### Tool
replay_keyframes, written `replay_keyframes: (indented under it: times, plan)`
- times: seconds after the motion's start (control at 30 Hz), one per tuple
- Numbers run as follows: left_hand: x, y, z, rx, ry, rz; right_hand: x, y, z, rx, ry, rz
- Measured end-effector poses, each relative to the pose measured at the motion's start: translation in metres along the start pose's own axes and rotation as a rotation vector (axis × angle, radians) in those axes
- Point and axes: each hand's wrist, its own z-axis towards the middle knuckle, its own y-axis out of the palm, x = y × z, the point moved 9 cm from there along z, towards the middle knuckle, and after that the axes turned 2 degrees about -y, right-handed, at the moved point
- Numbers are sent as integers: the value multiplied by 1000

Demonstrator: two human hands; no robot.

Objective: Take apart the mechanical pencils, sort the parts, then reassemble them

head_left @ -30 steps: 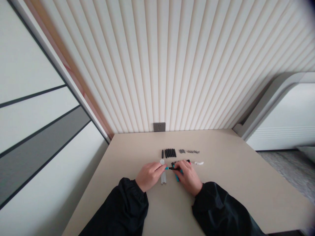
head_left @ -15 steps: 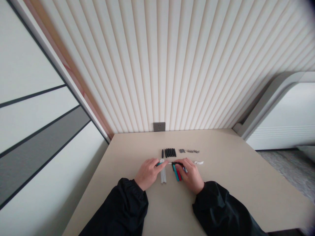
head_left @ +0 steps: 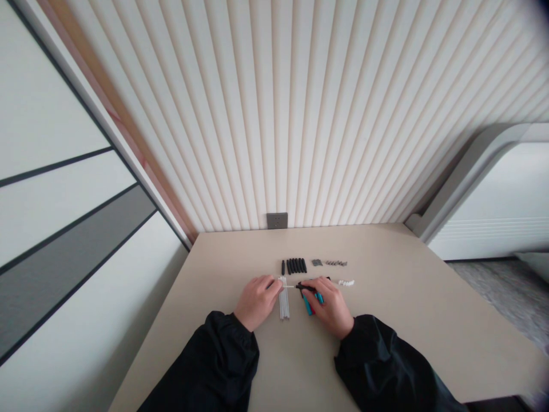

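Note:
My left hand [head_left: 256, 299] is closed in a pinch on a thin white refill [head_left: 290, 286] that runs right into a black pen barrel [head_left: 307, 285]. My right hand [head_left: 329, 306] grips that barrel, fingers curled round it. Both hands rest on the beige table [head_left: 386, 320]. A row of white refills [head_left: 283, 303] lies between my hands. Teal and red pen barrels [head_left: 309, 308] lie under my right fingers, partly hidden.
Farther back lie a row of black caps [head_left: 295, 266], small grey parts [head_left: 330, 264] and small white parts [head_left: 346, 282]. A grey wall socket [head_left: 277, 220] sits on the ribbed wall behind the table. A white unit [head_left: 493, 200] stands at the right.
My left hand has drawn left, away from the right. The teal piece it pinched is no longer visible; a white refill now shows between the hands. My right hand shifted slightly.

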Motion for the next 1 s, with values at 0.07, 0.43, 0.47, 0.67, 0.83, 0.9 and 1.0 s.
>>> replay_keyframes:
  times: [0.07, 0.43, 0.47, 0.67, 0.83, 0.9, 1.0]
  plan:
    - [-5, 1, -1, 11, -34, -7, 3, -7, 1, 43, 40, -3]
    - [-14, -1, -4, 28, -146, -55, 12, -12, 0, 109, 78, 2]
    - [-15, 0, -4, 23, -153, -60, 12, -11, 0, 101, 79, 1]
    - [-18, 0, -4, 20, -192, -90, 14, -10, 0, 83, 103, -7]
    - [-32, -1, -8, 83, -303, -144, 20, -9, -2, 86, 124, -82]
    - [-38, 0, -9, 108, -350, -153, 20, -10, 0, 87, 109, -112]
    - [-46, 2, -11, 110, -401, -122, 8, -6, 10, 50, 32, -193]
